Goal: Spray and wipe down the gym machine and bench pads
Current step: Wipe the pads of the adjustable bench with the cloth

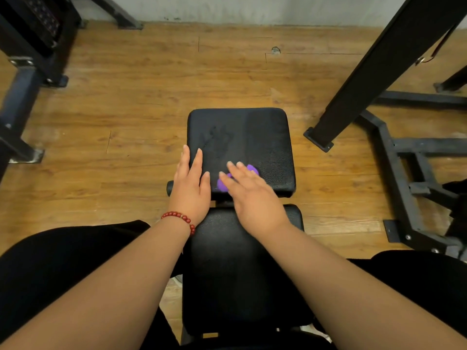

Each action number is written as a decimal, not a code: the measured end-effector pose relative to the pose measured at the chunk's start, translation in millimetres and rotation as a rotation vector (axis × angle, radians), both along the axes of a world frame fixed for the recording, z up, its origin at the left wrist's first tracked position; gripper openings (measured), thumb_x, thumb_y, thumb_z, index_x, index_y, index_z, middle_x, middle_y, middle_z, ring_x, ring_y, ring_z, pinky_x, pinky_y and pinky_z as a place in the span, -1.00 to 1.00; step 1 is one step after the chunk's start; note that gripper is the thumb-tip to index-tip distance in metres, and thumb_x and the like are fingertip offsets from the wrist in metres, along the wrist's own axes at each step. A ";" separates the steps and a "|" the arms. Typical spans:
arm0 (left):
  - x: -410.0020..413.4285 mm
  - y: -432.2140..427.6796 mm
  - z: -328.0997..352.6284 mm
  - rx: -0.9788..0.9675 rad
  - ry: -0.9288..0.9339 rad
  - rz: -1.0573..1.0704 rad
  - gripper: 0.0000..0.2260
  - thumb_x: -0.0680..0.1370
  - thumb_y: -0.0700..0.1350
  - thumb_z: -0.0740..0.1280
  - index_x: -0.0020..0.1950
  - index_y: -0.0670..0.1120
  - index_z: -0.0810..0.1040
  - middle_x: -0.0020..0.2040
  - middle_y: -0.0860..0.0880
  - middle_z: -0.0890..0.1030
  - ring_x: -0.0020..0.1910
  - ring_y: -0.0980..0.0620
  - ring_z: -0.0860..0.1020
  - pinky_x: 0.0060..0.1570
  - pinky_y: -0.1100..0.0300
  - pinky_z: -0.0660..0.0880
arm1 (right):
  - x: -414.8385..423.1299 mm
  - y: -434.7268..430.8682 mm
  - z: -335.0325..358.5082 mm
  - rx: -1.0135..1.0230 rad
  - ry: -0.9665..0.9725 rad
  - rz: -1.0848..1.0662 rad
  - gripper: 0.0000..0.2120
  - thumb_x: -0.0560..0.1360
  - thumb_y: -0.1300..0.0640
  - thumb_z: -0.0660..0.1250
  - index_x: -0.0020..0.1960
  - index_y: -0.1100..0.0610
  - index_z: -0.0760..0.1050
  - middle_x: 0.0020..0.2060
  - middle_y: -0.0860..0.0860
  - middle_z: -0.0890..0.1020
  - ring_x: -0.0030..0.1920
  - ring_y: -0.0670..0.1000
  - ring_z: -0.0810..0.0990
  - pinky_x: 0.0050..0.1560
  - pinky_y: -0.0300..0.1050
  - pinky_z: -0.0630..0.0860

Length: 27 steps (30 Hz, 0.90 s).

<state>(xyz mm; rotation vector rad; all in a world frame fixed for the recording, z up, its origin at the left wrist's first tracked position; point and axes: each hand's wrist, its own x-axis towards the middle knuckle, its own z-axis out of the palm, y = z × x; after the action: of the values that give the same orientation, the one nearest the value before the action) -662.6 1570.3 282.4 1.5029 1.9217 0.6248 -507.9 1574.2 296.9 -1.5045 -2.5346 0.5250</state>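
A black square seat pad lies in front of me, with a longer black bench pad nearer, between my legs. A faint wet smear shows on the seat pad's left half. My right hand presses flat on a purple cloth at the pad's near edge, fingers straight; most of the cloth is hidden under the palm. My left hand, with a red bead bracelet on the wrist, rests flat on the pad's left near corner, fingers extended. No spray bottle is in view.
Wooden floor surrounds the bench. A slanted black steel post and a floor frame stand to the right. Another black machine base fills the left. A grey wall runs along the top.
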 end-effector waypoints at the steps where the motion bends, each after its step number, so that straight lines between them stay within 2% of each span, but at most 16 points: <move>1: -0.4 -0.4 -0.4 0.010 -0.019 0.001 -0.52 0.69 -0.09 0.09 0.60 0.01 0.05 0.60 0.09 -0.15 0.57 0.09 -0.10 0.44 0.27 -0.08 | 10.3 2.8 -1.1 -0.002 0.006 -0.069 -0.51 0.62 0.29 0.14 0.54 0.09 0.24 0.56 0.05 0.17 0.57 0.07 0.08 0.50 -0.09 -0.07; 3: -0.9 0.2 -1.6 0.025 -0.032 0.016 -0.52 0.69 -0.11 0.09 0.60 0.00 0.04 0.60 0.10 -0.14 0.57 0.11 -0.09 0.43 0.29 -0.07 | 22.8 8.2 -3.5 -0.007 -0.006 -0.224 -0.52 0.64 0.27 0.10 0.55 0.08 0.22 0.57 0.04 0.15 0.58 0.05 0.04 0.54 -0.07 -0.02; 5: -0.6 1.0 -2.1 0.021 -0.024 0.026 -0.50 0.69 -0.11 0.09 0.60 0.00 0.01 0.60 0.10 -0.13 0.57 0.10 -0.08 0.43 0.28 -0.06 | 14.7 9.0 -2.4 0.004 -0.026 -0.308 -0.50 0.64 0.27 0.09 0.56 0.09 0.17 0.58 0.05 0.11 0.58 0.06 0.00 0.54 -0.07 -0.06; 6: -0.2 1.3 -2.3 0.022 -0.022 0.025 -0.49 0.68 -0.10 0.09 0.60 -0.01 -0.02 0.60 0.10 -0.13 0.57 0.10 -0.07 0.43 0.28 -0.07 | 4.5 6.9 -0.4 0.005 -0.020 -0.299 -0.48 0.63 0.27 0.10 0.57 0.09 0.15 0.58 0.06 0.10 0.58 0.07 0.00 0.52 -0.10 -0.13; 8: -0.2 1.6 -1.8 0.027 -0.035 0.022 -0.47 0.68 -0.09 0.10 0.60 -0.02 -0.06 0.60 0.09 -0.12 0.57 0.10 -0.08 0.43 0.28 -0.08 | -16.2 0.1 0.5 0.002 0.011 -0.148 -0.45 0.60 0.30 0.17 0.56 0.13 0.18 0.57 0.10 0.13 0.57 0.11 0.05 0.45 -0.14 -0.21; 10: -0.7 1.4 -0.5 0.029 -0.055 0.017 -0.44 0.68 -0.09 0.10 0.60 -0.03 -0.11 0.60 0.08 -0.12 0.56 0.14 -0.09 0.45 0.28 -0.10 | -20.0 -1.0 1.2 -0.015 -0.006 0.001 -0.46 0.59 0.31 0.18 0.55 0.12 0.20 0.56 0.10 0.15 0.57 0.09 0.06 0.42 -0.17 -0.24; 11: -1.0 0.9 -0.2 0.036 -0.063 0.014 -0.43 0.68 -0.10 0.11 0.60 -0.04 -0.12 0.60 0.07 -0.10 0.56 0.15 -0.09 0.47 0.27 -0.10 | -14.2 3.7 1.1 -0.016 -0.008 0.004 -0.46 0.60 0.31 0.16 0.56 0.10 0.19 0.57 0.07 0.14 0.58 0.06 0.04 0.42 -0.18 -0.23; 15: -5.6 2.4 -0.9 0.043 -0.047 0.023 -0.43 0.68 -0.10 0.12 0.60 -0.06 -0.11 0.60 0.06 -0.05 0.56 0.14 -0.07 0.42 0.33 -0.11 | 9.4 23.7 -1.1 -0.037 -0.063 -0.308 -0.47 0.63 0.29 0.07 0.57 0.05 0.13 0.59 0.03 0.06 0.58 0.03 -0.05 0.52 -0.11 -0.04; 17: -7.1 7.8 -1.0 0.035 -0.029 0.027 -0.43 0.68 -0.09 0.11 0.60 -0.05 -0.11 0.61 0.05 -0.04 0.56 0.11 -0.04 0.39 0.32 -0.09 | -1.7 23.6 2.8 -0.021 -0.066 -0.374 -0.46 0.63 0.27 0.07 0.58 0.08 0.09 0.59 0.04 0.03 0.58 0.04 -0.06 0.53 -0.11 -0.07; 20: -8.9 21.5 -1.9 0.031 -0.026 0.041 -0.44 0.68 -0.08 0.10 0.60 -0.08 -0.10 0.61 0.01 -0.03 0.57 0.07 -0.02 0.38 0.31 -0.07 | -22.1 13.1 4.4 -0.032 -0.050 -0.136 -0.43 0.62 0.28 0.10 0.59 0.08 0.05 0.59 0.05 0.02 0.58 0.05 -0.06 0.46 -0.17 -0.25; 22: -10.4 29.2 -3.8 0.020 -0.050 0.076 -0.45 0.68 -0.08 0.10 0.60 -0.08 -0.08 0.61 0.00 -0.01 0.57 0.06 -0.01 0.38 0.31 -0.07 | -16.2 15.4 3.6 -0.039 -0.061 -0.010 -0.43 0.61 0.30 0.13 0.58 0.08 0.11 0.59 0.06 0.06 0.58 0.06 -0.01 0.45 -0.16 -0.24; 25: -9.4 32.9 -7.4 -0.004 -0.066 0.106 -0.46 0.68 -0.05 0.08 0.61 -0.05 -0.08 0.61 0.01 -0.01 0.57 0.09 -0.01 0.36 0.32 -0.07 | 6.9 43.3 1.6 -0.038 -0.092 -0.169 -0.46 0.63 0.30 0.08 0.58 0.06 0.13 0.59 0.04 0.05 0.58 0.04 -0.02 0.53 -0.11 -0.05; 27: -7.4 32.0 -9.1 0.001 -0.068 0.123 -0.47 0.69 -0.05 0.07 0.61 -0.04 -0.08 0.61 0.03 -0.01 0.56 0.10 -0.01 0.35 0.35 -0.06 | 11.6 59.2 2.1 -0.041 -0.129 -0.302 -0.47 0.64 0.29 0.04 0.59 0.06 0.08 0.59 0.03 0.01 0.58 0.03 -0.05 0.51 -0.13 -0.03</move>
<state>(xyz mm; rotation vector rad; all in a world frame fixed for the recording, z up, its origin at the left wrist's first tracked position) -670.0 1602.3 273.3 1.3546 1.9718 0.7225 -496.3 1633.4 298.9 -1.9494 -2.3319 0.4506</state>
